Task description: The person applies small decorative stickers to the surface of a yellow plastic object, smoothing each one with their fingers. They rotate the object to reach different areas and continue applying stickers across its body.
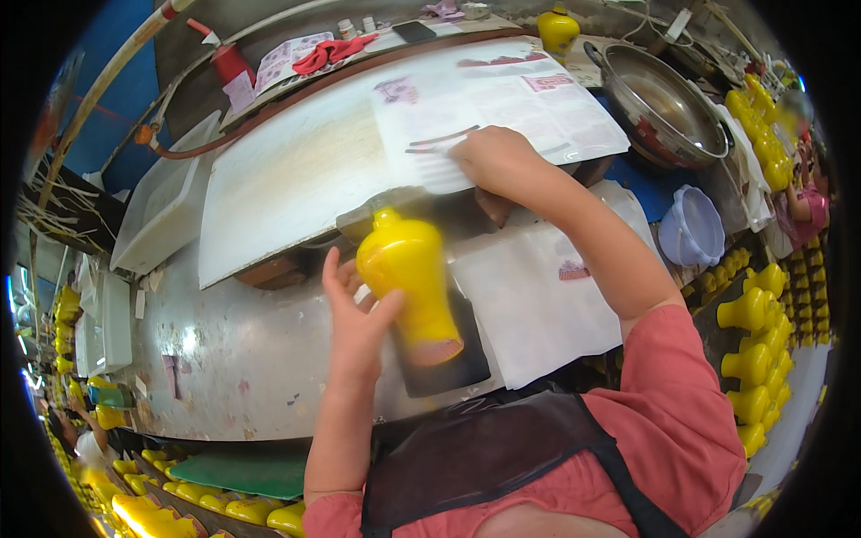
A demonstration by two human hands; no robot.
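A glossy yellow vase [404, 260] with a narrow neck and a patterned band at its foot leans on a black support [457, 359]. My left hand [354, 318] is at its left side, thumb across the front and the other fingers curved around the shoulder. Part of the vase is blurred. Over the white work board [296, 161], my right hand [500, 161] is closed, fingertips pinched down at a wet-looking sheet. Beside them lie thin dark strips [444, 139]. Whatever is between those fingertips is hidden.
Printed paper sheets [538, 305] lie right of the vase. A large metal pan [664, 99] and a lavender bucket [691, 229] stand at the right. Behind the board are a red cloth [332, 54] and another yellow vase [558, 34]. Several yellow vases [758, 359] line the right edge.
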